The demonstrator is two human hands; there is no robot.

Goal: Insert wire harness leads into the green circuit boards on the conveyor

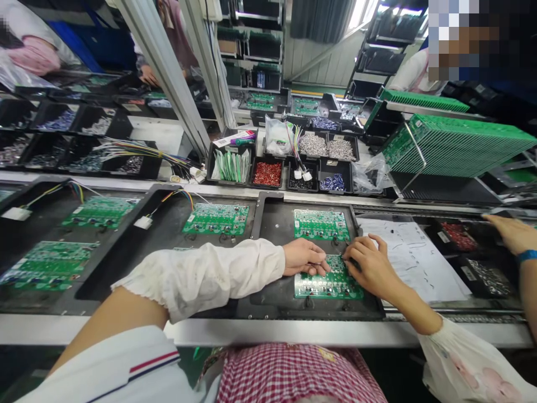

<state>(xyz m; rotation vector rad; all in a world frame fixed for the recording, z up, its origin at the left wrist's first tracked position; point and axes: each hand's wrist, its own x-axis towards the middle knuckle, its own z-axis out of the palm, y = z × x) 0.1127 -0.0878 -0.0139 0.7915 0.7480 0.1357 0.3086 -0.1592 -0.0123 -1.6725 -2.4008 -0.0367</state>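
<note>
A green circuit board (310, 286) lies in the near part of a black tray (277, 224), and both my hands are over its far edge. My left hand (304, 257) comes in from the left with thumb and fingers pinched together just above the board; anything between them is too small to name. At the board's right corner, my right hand (371, 266) has its fingers curled inward, with a small dark bit at the fingertips that I cannot make out. Another green circuit board (321, 224) sits behind them in the same tray.
Trays with wired boards (216, 218) stand to the left. Behind are bins of red components (267, 173) and blue components (333, 182). A rack of green boards (461, 145) is at back right. Marked paper (413, 257) lies right, near another person's hand (514, 232).
</note>
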